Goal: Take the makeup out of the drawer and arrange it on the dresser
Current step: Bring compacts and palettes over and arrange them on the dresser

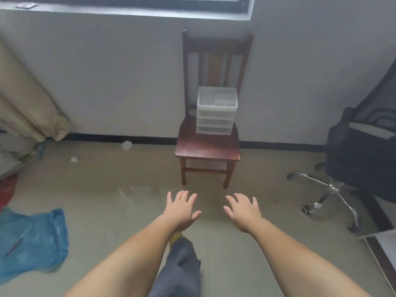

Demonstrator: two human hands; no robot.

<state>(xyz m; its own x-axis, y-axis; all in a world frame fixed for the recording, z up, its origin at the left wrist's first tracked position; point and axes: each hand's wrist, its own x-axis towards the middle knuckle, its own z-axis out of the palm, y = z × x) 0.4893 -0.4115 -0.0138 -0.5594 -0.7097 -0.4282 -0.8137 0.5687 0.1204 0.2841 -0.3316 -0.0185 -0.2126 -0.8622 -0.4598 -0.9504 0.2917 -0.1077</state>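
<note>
Left hand [182, 211] and right hand [244, 212] outstretched, fingers [188, 197] spread.

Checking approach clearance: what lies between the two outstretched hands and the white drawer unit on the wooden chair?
In the head view, only bare floor and the chair's front seat edge separate the left hand and right hand from the drawer unit.

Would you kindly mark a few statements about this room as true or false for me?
1. The drawer unit sits on the wooden chair. True.
2. The left hand holds a lipstick. False: it is open and empty.
3. The right hand is touching the drawer unit. False: it is well short of it, over the floor.
4. A blue plastic bag lies on the floor at left. True.
5. All the drawers look closed. True.
</note>
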